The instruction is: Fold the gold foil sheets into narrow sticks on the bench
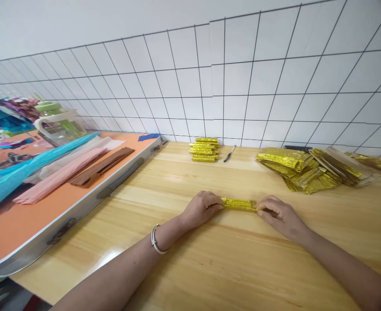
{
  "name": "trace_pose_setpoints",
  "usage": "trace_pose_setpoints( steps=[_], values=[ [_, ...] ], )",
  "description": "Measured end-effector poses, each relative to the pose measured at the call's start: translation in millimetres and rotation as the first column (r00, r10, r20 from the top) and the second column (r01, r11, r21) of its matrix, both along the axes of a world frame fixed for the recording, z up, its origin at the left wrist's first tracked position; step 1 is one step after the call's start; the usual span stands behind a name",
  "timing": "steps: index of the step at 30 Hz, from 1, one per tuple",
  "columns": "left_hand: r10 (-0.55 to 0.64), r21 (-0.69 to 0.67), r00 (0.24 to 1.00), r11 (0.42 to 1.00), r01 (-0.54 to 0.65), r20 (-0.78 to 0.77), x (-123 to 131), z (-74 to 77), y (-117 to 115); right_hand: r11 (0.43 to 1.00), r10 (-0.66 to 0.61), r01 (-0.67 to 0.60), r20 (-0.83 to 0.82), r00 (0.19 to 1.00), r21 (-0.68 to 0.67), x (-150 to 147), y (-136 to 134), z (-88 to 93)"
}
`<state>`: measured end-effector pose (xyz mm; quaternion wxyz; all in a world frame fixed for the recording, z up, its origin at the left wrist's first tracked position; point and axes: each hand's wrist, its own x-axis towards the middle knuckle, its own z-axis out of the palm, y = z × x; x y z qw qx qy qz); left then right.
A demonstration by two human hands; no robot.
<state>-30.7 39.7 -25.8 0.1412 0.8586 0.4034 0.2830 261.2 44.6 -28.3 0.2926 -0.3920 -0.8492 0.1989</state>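
Note:
A narrow strip of shiny gold foil paper (240,204) lies level just over the wooden table (190,259), stretched between my two hands. My left hand (204,207), with a silver bangle on the wrist, pinches its left end. At the other end, the fingertips of my right hand (279,214) are closed on the right tip. Straight ahead, near the wall, sits a small stack of folded gold foil strips (205,150). To the right spreads a loose pile of flat gold foil paper sheets (302,168).
A pen (230,153) lies beside the stack. On the left, an orange-topped table (90,196) holds pink crepe paper (64,175), brown crepe paper (103,166), a blue roll (44,162), scissors (17,160) and a green-lidded bottle (56,123). A white tiled wall (239,77) borders the back.

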Motion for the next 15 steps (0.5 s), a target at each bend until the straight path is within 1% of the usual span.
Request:
trace_pose_setpoints(
  steps=[4,6,8,9,11,13,15],
  values=[
    [0.117,-0.119,0.992,0.987,-0.112,0.037,9.3,6.3,-10.9,0.978,-0.105,0.097,-0.030,0.994,-0.186,-3.9,-5.8,6.9],
    [0.174,-0.149,0.984,0.975,-0.167,0.030,13.2,8.3,-13.8,0.954,-0.146,0.133,-0.029,0.989,-0.269,-7.2,-6.9,9.3],
    [0.210,-0.156,0.978,0.966,-0.205,0.019,15.7,9.2,-15.0,0.934,-0.171,0.153,-0.028,0.985,-0.323,-9.6,-6.9,9.8],
    [0.218,-0.152,0.976,0.965,-0.214,0.013,16.2,9.3,-15.3,0.932,-0.174,0.155,-0.031,0.984,-0.327,-10.2,-6.7,9.4],
    [0.213,-0.135,0.977,0.968,-0.211,0.003,16.0,9.0,-15.7,0.949,-0.162,0.141,-0.050,0.986,-0.281,-9.8,-6.4,8.2],
    [0.178,-0.109,0.984,0.978,-0.178,-0.006,14.0,8.3,-16.1,0.973,-0.110,0.093,-0.070,0.991,-0.213,-8.1,-6.5,7.2],
    [0.120,-0.066,0.993,0.991,-0.120,-0.017,11.1,7.2,-16.5,0.986,-0.044,0.029,-0.093,0.995,-0.163,-6.2,-7.2,6.8]
  ],
)
